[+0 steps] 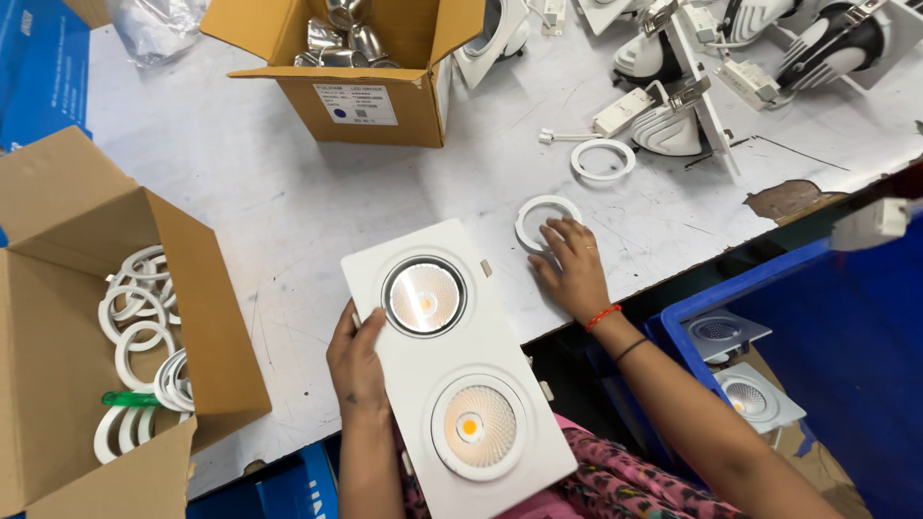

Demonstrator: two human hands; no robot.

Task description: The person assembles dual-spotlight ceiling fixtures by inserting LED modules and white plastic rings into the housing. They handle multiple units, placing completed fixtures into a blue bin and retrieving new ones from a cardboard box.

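Observation:
My left hand point(358, 358) grips the left edge of a white rectangular twin downlight fixture point(452, 360), held face up over the table's near edge. Its upper lamp point(424, 296) has a shiny reflector; the lower lamp point(475, 426) has a ribbed white one. My right hand point(569, 267) rests flat on the table, fingertips on a white plastic ring point(538, 212) lying just right of the fixture. A second white ring point(603, 159) lies farther back.
An open cardboard box point(58, 317) at left holds several white rings. Another box point(356, 91) at the back holds shiny reflectors. White fixtures point(673, 115) with drivers lie at back right. A blue crate point(750, 288) at right holds square downlights.

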